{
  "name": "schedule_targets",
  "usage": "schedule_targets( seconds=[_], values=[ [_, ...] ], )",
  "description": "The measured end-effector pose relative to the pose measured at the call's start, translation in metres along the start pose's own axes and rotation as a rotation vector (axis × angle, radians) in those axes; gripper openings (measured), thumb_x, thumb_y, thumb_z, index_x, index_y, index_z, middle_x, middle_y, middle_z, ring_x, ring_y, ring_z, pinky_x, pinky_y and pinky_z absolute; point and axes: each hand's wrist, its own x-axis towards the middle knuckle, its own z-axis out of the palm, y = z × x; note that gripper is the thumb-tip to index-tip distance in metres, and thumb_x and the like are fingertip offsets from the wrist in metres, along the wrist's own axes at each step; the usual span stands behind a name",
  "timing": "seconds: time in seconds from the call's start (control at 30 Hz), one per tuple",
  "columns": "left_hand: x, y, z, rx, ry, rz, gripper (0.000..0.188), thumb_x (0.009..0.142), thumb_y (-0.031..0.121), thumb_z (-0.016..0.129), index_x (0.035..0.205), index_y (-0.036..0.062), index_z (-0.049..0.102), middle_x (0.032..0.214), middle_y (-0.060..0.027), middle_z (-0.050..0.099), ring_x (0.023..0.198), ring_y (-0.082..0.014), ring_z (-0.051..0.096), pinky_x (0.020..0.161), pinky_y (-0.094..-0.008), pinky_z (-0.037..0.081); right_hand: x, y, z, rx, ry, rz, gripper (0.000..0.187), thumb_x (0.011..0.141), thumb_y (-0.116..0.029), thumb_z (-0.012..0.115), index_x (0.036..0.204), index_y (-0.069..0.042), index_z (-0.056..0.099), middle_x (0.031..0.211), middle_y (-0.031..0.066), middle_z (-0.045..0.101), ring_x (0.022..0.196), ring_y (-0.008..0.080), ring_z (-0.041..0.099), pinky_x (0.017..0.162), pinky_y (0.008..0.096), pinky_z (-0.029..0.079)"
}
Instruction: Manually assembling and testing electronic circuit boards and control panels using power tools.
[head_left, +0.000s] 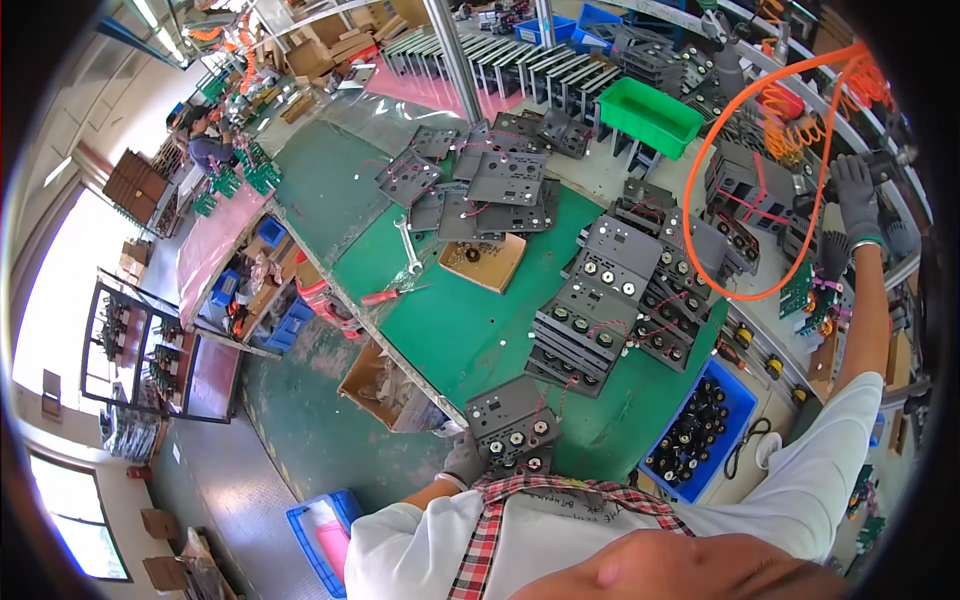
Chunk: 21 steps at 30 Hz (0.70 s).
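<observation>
Left hand gripped a grey panel by its edge | right hand was raised beside orange hose, grip unclear

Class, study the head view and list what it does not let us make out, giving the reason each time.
In the head view:
1. Left hand in a grey glove: some fingertips, hidden by the dark grey rectangular panel.
2. Right hand in a grey glove: its exact grip, too small near the rim.
3. Black round parts in the blue plastic bin: lower ones, covered by those on top.
</observation>
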Motion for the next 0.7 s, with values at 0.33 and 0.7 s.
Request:
schedule_targets(
  seconds=[0.33,0.7],
  values=[
    [0.001,0.06,-0.027,0.182,0.024,0.24,0.035,0.081,0.031,0.043,0.098,0.0014,0.054,0.099,-0.0251,0.054,0.086,-0.0401,0.056,0.074,-0.0467,0.045,-0.084,0.035,-0.154,0.051,0.307,0.148,0.053,0.066,-0.022,0.066,0.112,-0.007,0.045,0.114,0.0116,0.048,0.108,0.0285,0.044,0.091,0.04,0.036],
    [0.076,0.01,-0.001,-0.956,-0.427,0.341,0.028,0.078,0.013,0.05,0.102,0.0012,0.045,0.088,-0.0185,0.059,0.086,-0.0276,0.06,0.069,-0.0349,0.049,-0.381,-0.217,-0.294,1.884,-0.834,0.522,0.055,0.065,-0.019,0.065,0.114,-0.004,0.047,0.086,0.0159,0.06,0.079,0.0235,0.059,0.074,0.0315,0.044]
  ],
)
